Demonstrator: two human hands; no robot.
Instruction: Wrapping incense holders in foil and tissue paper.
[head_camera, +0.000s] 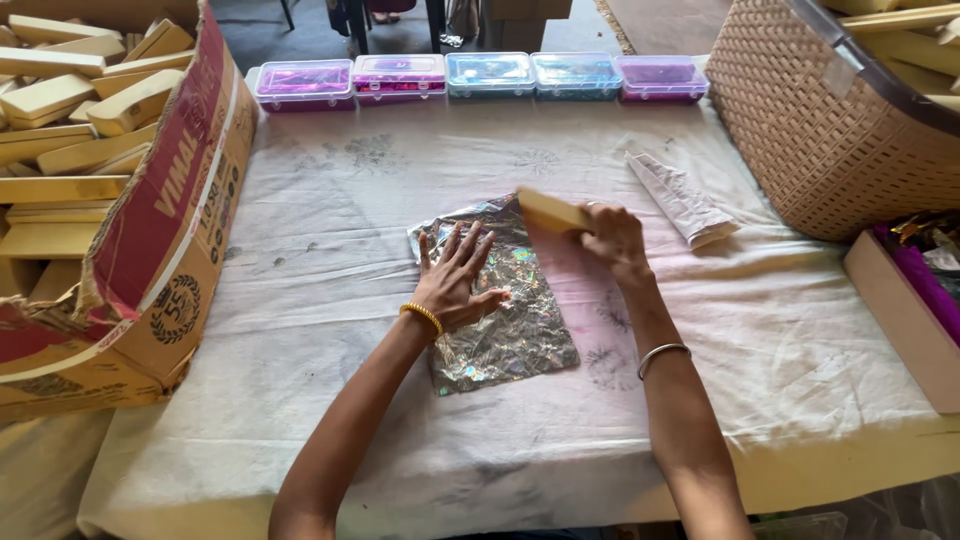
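Observation:
A crinkled sheet of shiny holographic foil (515, 330) lies on the white cloth in the middle of the table. My left hand (455, 280) presses flat on the foil with its fingers spread. My right hand (615, 240) grips one end of a pale wooden block (550, 211) and holds it tilted over the foil's upper right corner. A yellow bangle circles my left wrist and a silver one my right forearm.
A torn cardboard box (165, 250) full of similar wooden blocks stands at the left. Several clear plastic cases (480, 75) line the far edge. A woven basket (830, 130) and an open box (905, 310) sit at the right, a folded paper wrapper (685, 200) near them.

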